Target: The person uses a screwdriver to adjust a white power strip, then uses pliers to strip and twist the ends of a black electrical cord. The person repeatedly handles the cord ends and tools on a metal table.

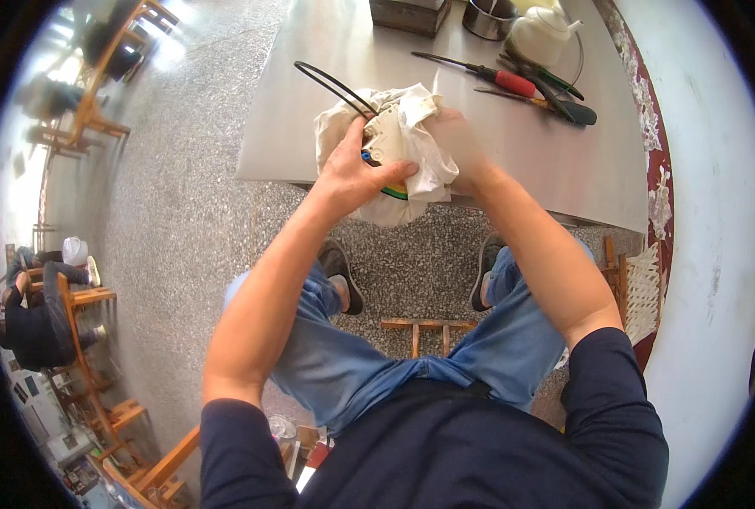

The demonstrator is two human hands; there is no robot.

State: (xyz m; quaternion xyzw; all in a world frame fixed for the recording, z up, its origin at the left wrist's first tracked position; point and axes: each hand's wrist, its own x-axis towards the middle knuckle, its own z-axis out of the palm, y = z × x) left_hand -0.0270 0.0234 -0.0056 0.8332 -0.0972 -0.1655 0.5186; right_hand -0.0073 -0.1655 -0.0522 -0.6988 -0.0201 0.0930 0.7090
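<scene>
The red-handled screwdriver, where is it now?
The red-handled screwdriver lies on the grey table, upper right in the head view, beside dark tools and below the white teapot.

Both hands, left (356, 174) & right (458, 140), grip cloth-wrapped part (394, 144) w/ black cable (331, 83).

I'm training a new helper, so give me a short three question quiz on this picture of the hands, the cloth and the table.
1. True or false: both hands grip the white cloth bundled round a pale object.
2. Which tool lies on the grey table beyond the hands? A) a red-handled screwdriver B) a hammer C) a saw
3. What sticks out of the bundle toward the upper left?

Key
1. True: the left hand and the right hand both clasp it above the table's near edge.
2. A: the red-handled screwdriver lies near the white teapot.
3. A black cable loop.
</scene>
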